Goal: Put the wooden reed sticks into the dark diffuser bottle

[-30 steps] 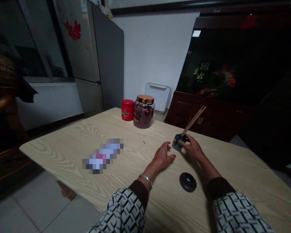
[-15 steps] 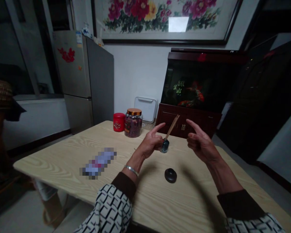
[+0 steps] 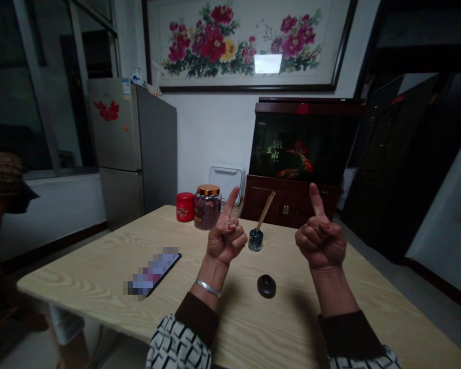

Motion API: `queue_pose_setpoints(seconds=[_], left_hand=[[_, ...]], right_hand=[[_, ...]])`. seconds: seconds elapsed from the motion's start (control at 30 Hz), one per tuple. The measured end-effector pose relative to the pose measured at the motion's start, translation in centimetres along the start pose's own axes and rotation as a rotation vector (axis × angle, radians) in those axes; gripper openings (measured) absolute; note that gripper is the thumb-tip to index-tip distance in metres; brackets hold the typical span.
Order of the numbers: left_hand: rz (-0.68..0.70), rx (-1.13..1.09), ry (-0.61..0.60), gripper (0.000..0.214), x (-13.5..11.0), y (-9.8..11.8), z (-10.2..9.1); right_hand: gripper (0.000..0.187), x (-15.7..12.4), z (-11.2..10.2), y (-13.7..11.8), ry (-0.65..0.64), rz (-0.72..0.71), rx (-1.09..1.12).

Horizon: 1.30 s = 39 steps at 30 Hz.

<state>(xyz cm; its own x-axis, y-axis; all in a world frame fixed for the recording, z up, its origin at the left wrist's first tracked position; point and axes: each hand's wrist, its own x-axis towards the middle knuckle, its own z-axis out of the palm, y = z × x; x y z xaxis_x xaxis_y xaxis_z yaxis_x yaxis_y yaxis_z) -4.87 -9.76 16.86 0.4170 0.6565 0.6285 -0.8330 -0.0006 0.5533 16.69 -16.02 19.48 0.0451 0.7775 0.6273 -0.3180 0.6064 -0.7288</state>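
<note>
My left hand (image 3: 226, 241) is raised above the light wood table (image 3: 77, 274), its index finger pointing up and the other fingers curled, with a silver bangle (image 3: 208, 288) on the wrist. My right hand (image 3: 320, 238) makes the same raised shape and touches nothing. Between them stands a small dark blue glass bottle (image 3: 255, 240) holding several wooden sticks (image 3: 266, 210). A round black dish-like object (image 3: 266, 286) lies nearer me. Left of my hands is a phone (image 3: 152, 273), pixelated and lying flat.
At the table's far edge stand a glass jar of dried petals (image 3: 207, 209) with a copper lid and a red tin (image 3: 185, 206). Behind are a steel refrigerator (image 3: 136, 154), a dark fish tank (image 3: 301, 143) on a wooden cabinet (image 3: 288, 202), and a woven object (image 3: 2, 174) at left.
My hands have risen and moved apart from the bottle, with both index fingers turning upright. The view has tilted upward, showing more of the wall painting. The bottle still stands on the table.
</note>
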Motion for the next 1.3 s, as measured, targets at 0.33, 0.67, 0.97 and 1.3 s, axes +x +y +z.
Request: queue_pose_setpoints(seconds=[0.33, 0.67, 0.97, 1.3], left_hand=[[-0.006, -0.264, -0.029, 0.091, 0.1, -2.6, -3.1], [-0.200, 0.079, 0.334, 0.054, 1.0, -7.0, -10.4], [-0.384, 0.536, 0.678, 0.045, -1.0, -14.2, -18.0], [-0.311, 0.963, 0.272, 0.085, -1.8, -15.1, -17.3]], right_hand=[[0.085, 0.2, -1.6, 3.7, -0.128, 0.073, 0.440], [0.043, 2.2, -6.5, 10.9, 0.082, 0.397, -0.098], [0.074, 5.8, -11.4, 25.0, 0.058, 0.443, -0.952], [0.063, 2.5, -8.7, 23.0, -0.133, 0.465, -0.757]])
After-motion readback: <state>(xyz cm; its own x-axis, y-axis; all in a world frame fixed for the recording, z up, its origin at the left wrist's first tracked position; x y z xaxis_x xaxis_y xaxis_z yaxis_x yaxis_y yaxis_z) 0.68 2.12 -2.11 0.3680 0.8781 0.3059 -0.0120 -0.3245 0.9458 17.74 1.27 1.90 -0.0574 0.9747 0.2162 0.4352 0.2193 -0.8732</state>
